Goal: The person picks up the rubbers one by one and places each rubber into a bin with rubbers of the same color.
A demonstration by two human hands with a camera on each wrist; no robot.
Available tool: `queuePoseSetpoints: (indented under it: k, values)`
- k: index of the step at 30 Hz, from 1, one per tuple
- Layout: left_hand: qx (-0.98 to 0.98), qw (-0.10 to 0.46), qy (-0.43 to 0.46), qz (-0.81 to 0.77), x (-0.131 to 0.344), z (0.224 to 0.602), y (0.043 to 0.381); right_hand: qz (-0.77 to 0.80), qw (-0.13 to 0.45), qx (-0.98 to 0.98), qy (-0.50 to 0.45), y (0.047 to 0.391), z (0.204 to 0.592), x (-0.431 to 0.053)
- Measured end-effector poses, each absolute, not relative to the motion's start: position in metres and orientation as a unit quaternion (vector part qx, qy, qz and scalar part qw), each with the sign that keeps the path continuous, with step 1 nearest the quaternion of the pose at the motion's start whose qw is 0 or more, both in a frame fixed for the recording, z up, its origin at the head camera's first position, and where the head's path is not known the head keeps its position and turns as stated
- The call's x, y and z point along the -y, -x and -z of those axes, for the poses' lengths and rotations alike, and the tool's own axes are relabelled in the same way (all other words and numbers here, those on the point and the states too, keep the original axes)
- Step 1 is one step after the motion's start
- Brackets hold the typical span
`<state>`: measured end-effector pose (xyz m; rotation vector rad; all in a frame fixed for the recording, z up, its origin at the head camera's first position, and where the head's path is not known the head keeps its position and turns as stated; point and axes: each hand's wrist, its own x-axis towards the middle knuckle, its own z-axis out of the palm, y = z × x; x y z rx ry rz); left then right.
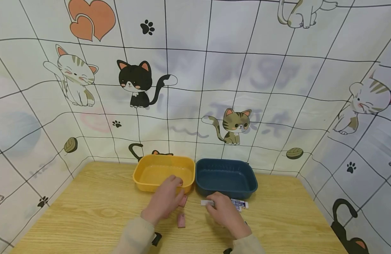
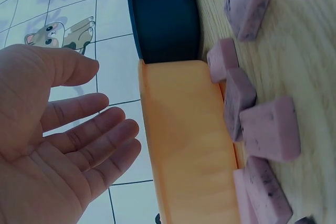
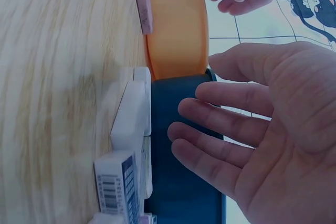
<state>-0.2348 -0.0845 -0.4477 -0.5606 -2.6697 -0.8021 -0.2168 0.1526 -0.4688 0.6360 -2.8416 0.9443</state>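
Observation:
My left hand (image 1: pixel 166 197) hovers over the front rim of a yellow plastic bin (image 1: pixel 155 171), fingers relaxed and holding nothing. Several pink blocks with dark smudges (image 2: pixel 270 129), like worn erasers, lie on the table along the front of that bin. One pink block (image 1: pixel 181 221) is nearer to me, between my hands. My right hand (image 1: pixel 225 213) is in front of a dark blue bin (image 1: pixel 225 176), fingers loosely bent and empty in the right wrist view. Below it lie white eraser-like blocks (image 3: pixel 129 116) and a white eraser in a printed barcode sleeve (image 3: pixel 114 184).
The two bins stand side by side on a wood-grain table (image 1: pixel 103 197), near the back edge. Behind and beside the table hangs a white gridded sheet (image 1: pixel 189 98) printed with cats. A dark wrist strap (image 1: pixel 156 239) shows by my left sleeve.

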Motion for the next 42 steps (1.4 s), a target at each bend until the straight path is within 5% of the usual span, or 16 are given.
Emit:
queuePoseSetpoints:
  k: [42]
  values:
    - [0.901,0.199,0.294,0.250,0.051,0.468,0.202,-0.236,-0.031,0.943,-0.233,0.212,0.475,-0.168]
